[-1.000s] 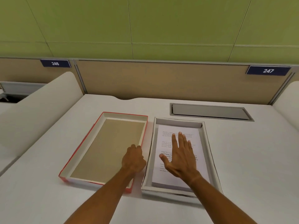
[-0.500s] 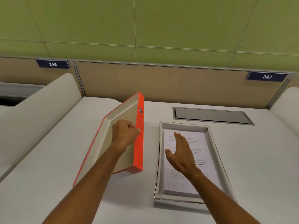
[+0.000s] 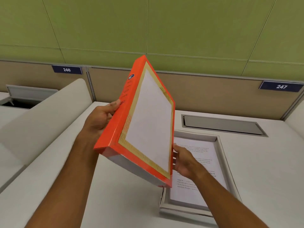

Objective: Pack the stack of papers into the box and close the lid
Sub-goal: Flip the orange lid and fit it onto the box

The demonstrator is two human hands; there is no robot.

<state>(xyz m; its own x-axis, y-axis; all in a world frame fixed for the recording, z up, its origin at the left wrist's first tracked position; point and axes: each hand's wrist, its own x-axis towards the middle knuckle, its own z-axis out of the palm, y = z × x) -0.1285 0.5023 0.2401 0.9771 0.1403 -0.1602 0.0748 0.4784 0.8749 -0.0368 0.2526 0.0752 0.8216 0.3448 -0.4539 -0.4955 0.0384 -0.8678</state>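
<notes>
The white worktop point(image 3: 246, 162) runs back to a tan partition with number plates under a green wall. At its right side, toward the near edge, lies the open box point(image 3: 222, 162), the stack of papers point(image 3: 202, 163) printed side up inside it. The orange lid point(image 3: 144, 122) is held in the air, tilted steeply, its lower right corner over the box's left rim. The left hand point(image 3: 100, 119) is clamped on the lid's left long side; the right hand point(image 3: 184, 160), fingers spread, touches its right edge above the papers.
</notes>
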